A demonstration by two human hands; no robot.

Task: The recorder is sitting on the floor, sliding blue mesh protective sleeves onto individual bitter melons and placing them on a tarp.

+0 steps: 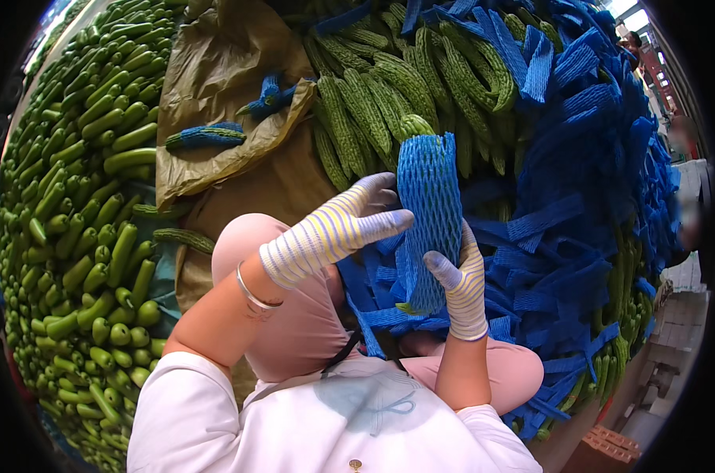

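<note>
Grasping bitter gourd (415, 124) through blue net (430, 197) with right hand (464, 285); holding left hand (337, 229) loosely open at left edge. Probably firm, light, bruisable; support mid-length.

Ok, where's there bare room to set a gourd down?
The best looks to be the brown paper sheet, above the blue-netted gourd and left of the bitter gourds. A smaller brown patch lies between that sheet and the left hand. Crowded: green vegetables far left, blue netting right.
</note>
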